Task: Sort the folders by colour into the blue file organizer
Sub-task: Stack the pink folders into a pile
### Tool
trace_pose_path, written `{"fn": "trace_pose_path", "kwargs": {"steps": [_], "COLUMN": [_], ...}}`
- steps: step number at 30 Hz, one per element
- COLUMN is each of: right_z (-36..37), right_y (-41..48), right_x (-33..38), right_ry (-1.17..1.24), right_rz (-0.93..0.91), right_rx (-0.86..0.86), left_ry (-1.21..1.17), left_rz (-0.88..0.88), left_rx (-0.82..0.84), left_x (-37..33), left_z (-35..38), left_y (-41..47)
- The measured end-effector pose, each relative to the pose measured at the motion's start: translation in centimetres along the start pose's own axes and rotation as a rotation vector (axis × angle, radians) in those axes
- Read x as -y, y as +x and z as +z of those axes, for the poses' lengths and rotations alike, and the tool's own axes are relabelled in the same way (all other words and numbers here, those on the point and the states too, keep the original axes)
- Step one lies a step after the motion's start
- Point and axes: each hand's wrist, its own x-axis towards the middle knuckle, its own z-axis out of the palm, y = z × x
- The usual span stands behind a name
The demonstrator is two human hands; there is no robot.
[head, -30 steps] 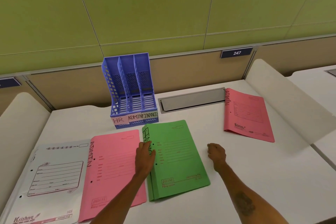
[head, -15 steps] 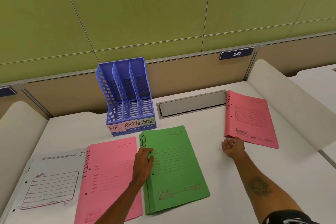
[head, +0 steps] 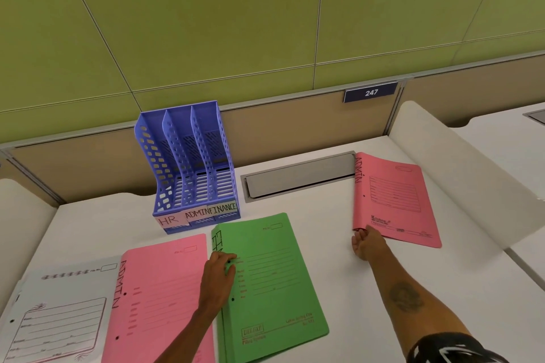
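Observation:
The blue file organizer [head: 188, 168] stands at the back of the white desk, three empty slots labelled HR, ADMIN, FINANCE. A green folder [head: 274, 283] lies in front of it; my left hand [head: 218, 277] rests on its left spine edge, fingers curled over it. Left of it lies a pink folder [head: 159, 298] marked ADMIN, then a white folder [head: 59, 315] at the far left. Another pink ADMIN folder [head: 395, 200] lies at the right. My right hand [head: 367, 243] is palm-up with its fingers at that folder's near left corner, which is slightly lifted.
A grey cable flap [head: 298, 178] is set into the desk [head: 333, 289] behind the green folder. White curved dividers [head: 472, 168] flank the desk on both sides. A tan and green partition with a plate reading 247 [head: 370, 92] closes the back.
My right hand moved right and forward from the desk's middle to the right pink folder's near corner. The left hand stayed on the green folder's spine.

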Motion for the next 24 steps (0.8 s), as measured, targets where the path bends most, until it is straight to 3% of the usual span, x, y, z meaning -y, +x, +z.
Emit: {"fn": "trace_pose_path", "kwargs": {"steps": [4,6,9,11,12,24], "right_z": [-0.9,0.7,1.8,2.0,2.2,0.4], "right_y": [4.6,3.7,-1.0,-2.5,-3.5,-1.6], "right_x": [-0.5,-0.4,-0.2,-0.5,-0.1,1.3], "right_ry": [-0.268,-0.272,0.079,0.094,0.191,0.497], "right_rz": [-0.156,-0.096,-0.153,-0.188,-0.117,-0.125], "right_rx": [0.11,0.138,-0.014,-0.125,-0.154,0.068], "left_ry": [0.025,0.031,0.046,0.068,0.078,0.123], "left_rz": [0.019,0.02,0.016,0.03,0.042,0.05], "left_rx": [-0.027,-0.029,-0.019,-0.019,-0.022,-0.062], "left_x": [-0.5,-0.7,-1.2,-1.7,-2.1,-2.3], "left_z": [-0.2,-0.2,0.0,0.2,0.2,-0.5], "left_y": [0.1,0.2,0.4,0.4,0.4,0.5]}}
